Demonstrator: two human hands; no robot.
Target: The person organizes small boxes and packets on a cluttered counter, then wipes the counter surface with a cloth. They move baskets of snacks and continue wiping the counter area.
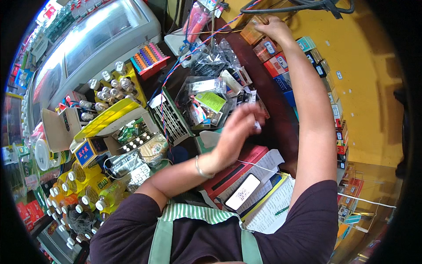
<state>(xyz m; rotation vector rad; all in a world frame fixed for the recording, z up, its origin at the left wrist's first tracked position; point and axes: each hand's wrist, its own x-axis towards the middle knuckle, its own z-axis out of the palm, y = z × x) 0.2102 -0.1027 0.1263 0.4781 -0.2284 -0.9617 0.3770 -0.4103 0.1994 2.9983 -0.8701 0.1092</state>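
At the top right, my right hand [274, 29] has its fingers on an orange box [253, 30], at the end of a row of small boxes with price tags. A brown-red box [266, 49] and a red box [276, 64] stand beside it. My left hand [238, 129], wearing a bangle [198, 166], is blurred over the dark red counter [277, 115]. A small white tag [257, 125] shows at its fingertips; whether it is held is unclear. Below that hand are a red box [237, 166] and a phone [243, 191] showing a printed-style code.
A clear plastic bag [207, 99] of small packets lies beyond my left hand. Left are a carton of lighters [150, 59], bottles [89, 198] and a glass-topped freezer [99, 36]. A twisted cable [165, 82] crosses the counter. An open notebook [263, 217] holds a green pen [282, 210].
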